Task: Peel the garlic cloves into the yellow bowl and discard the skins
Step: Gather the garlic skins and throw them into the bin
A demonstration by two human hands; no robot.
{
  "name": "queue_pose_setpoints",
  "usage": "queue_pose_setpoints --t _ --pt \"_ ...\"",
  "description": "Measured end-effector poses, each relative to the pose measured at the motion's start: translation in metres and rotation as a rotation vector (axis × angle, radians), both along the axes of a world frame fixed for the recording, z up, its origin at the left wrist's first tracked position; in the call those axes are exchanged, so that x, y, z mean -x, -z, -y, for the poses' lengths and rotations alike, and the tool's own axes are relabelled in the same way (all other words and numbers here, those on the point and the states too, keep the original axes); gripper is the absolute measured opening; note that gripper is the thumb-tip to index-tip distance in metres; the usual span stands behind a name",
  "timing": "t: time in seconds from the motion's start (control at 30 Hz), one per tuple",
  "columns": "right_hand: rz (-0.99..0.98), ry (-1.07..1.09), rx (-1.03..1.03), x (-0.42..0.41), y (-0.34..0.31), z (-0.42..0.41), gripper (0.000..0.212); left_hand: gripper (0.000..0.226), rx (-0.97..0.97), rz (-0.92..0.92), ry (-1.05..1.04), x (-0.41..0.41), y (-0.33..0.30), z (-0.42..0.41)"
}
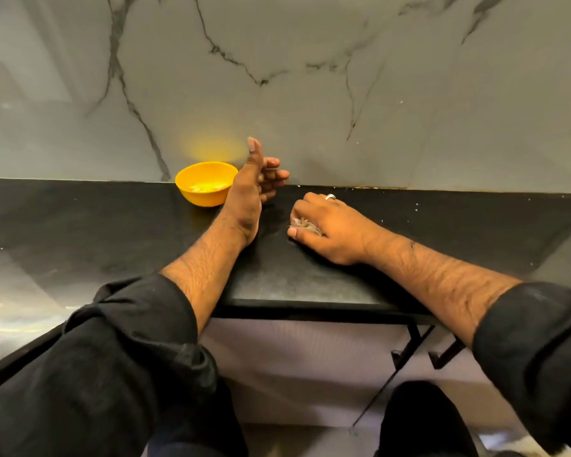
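Readable text: none on any surface in the head view
Labels or brands: none legible
Numbers or signs: none legible
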State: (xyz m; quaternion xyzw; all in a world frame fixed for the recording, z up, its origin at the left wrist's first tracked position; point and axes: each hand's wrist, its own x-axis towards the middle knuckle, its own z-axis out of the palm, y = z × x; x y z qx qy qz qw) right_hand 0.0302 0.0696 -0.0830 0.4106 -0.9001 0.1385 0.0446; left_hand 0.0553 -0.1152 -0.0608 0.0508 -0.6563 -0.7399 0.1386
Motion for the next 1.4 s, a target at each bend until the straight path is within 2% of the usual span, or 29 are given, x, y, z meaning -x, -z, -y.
queue_pose_setpoints --t 0.1,0.27,0.43,0.57,0.7,0.77,0.9,1.03,1.23,1.4 --pt "-0.040 0.039 -0.013 0.001 0.001 -0.001 0.029 0.070 0.017 0.003 -0.010 -0.001 0.001 -0.002" --pt "-0.061 0.119 -0.083 0.001 -0.001 -0.002 0.037 0.077 0.055 0.000 -0.010 -0.004 0.000 -0.006" --pt "-0.057 0.258 -0.031 -0.008 -0.006 -0.006 0.073 0.081 0.082 -0.022 0.003 -0.005 0.003 -0.006" --pt "-0.121 0.327 -0.019 -0.008 -0.007 -0.004 0.065 0.082 0.089 -0.016 0.002 -0.012 0.005 -0.009" --pt "-0.074 0.430 0.062 -0.004 -0.008 -0.018 0.059 0.082 0.096 -0.011 -0.016 -0.019 0.002 -0.018" --pt "0.013 0.494 0.237 -0.001 -0.013 -0.028 0.058 0.083 0.095 -0.005 -0.024 -0.022 0.000 -0.026" --pt "0.320 0.615 0.804 0.003 -0.025 -0.058 0.054 0.089 0.059 -0.035 0.025 -0.023 -0.009 -0.061" --pt "0.629 0.558 1.299 -0.009 -0.025 -0.114 0.044 0.088 0.093 -0.077 0.119 -0.017 -0.023 -0.113" --pt "0.711 0.624 1.608 -0.047 -0.018 -0.222 0.043 0.079 0.134 -0.106 0.314 -0.023 -0.025 -0.204" --pt "0.599 0.678 1.741 -0.105 -0.011 -0.303 0.052 0.086 0.122 -0.095 0.574 -0.068 -0.012 -0.313"
